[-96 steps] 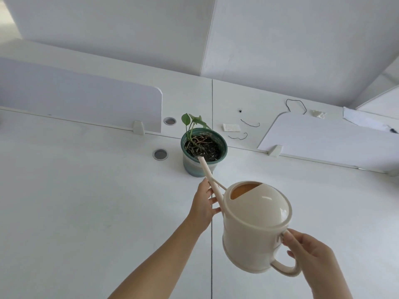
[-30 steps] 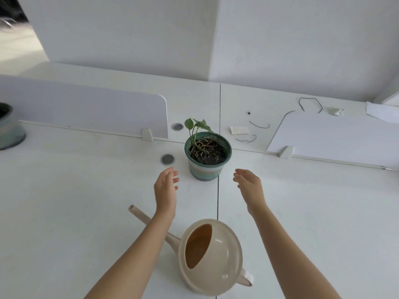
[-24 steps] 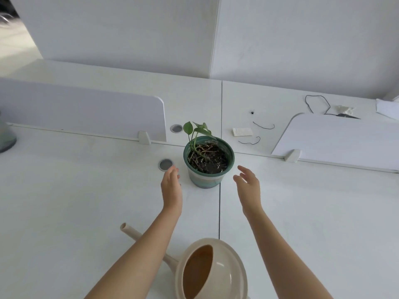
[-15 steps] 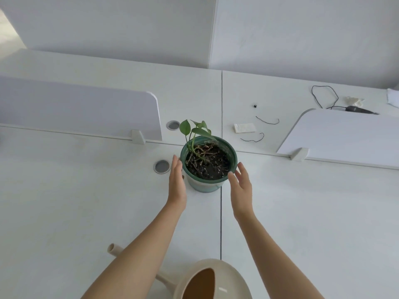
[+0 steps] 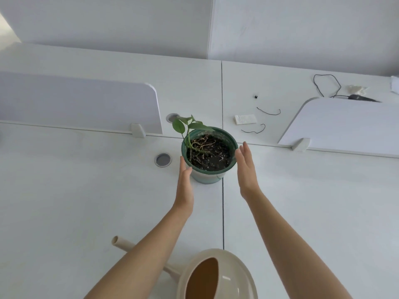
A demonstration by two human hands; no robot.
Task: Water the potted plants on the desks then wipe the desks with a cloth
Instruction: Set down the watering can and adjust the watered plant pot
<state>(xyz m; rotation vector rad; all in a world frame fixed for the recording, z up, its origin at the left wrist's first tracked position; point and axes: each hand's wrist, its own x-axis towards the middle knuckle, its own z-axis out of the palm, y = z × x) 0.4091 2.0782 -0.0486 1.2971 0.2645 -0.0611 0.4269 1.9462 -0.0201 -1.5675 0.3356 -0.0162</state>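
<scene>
A green-rimmed pot (image 5: 207, 177) with dark soil and a small leafy plant (image 5: 188, 126) stands on the white desk (image 5: 64, 201) at the seam between two desktops. My left hand (image 5: 184, 186) has straight fingers at the pot's left side, fingertips at its rim. My right hand (image 5: 246, 169) is flat by the pot's right rim. Whether either palm touches the pot is unclear. A cream watering can (image 5: 218, 275) stands at the near edge, its spout (image 5: 121, 243) pointing left behind my left forearm.
Two low white divider panels (image 5: 77, 104) (image 5: 345, 126) stand along the back of the desk. Cable grommets (image 5: 163, 160) lie left of the pot. A small white pad (image 5: 245, 119), black wire bits (image 5: 268, 112) and a black cable (image 5: 326, 85) lie on the far desk.
The watering can was set down on the desk and both hands let go of it. Both hands then reached forward and closed in on the two sides of the pot.
</scene>
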